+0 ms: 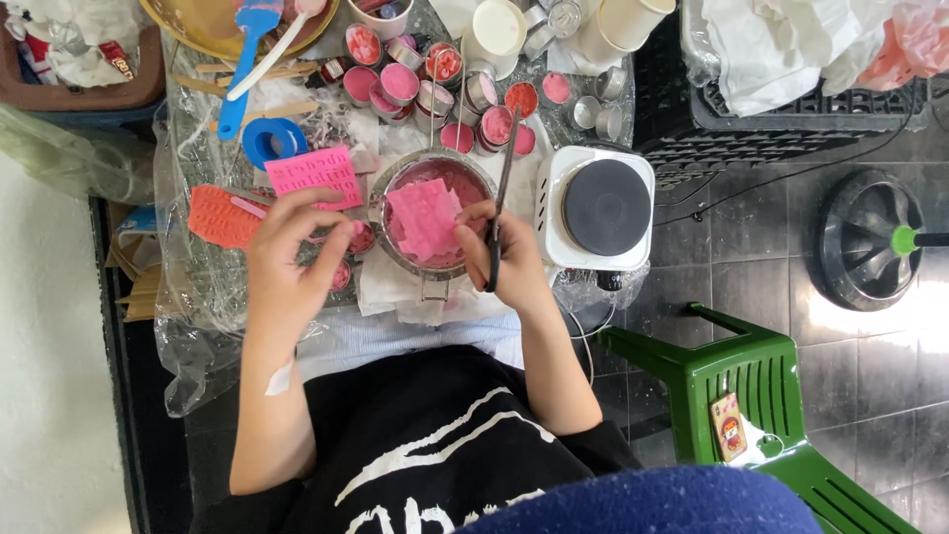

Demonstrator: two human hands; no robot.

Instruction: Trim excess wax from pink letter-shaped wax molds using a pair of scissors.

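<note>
A: Left hand (287,259) is over the desk (198,287), fingers curled round a pink silicone mould (314,174), gripping its lower edge beside the metal pot (428,213).

B: And the right hand (504,252)?

A: Closed on scissors (499,203), blades pointing away from the body, right at the pot's rim. A pale pink sheet of wax (423,218) lies in the pot, touching the right fingers.

B: Around them?

A: An orange mould (222,216) left of the hand, small tins of pink wax (435,84) beyond the pot, a white hot plate (598,206) just right of it.
</note>
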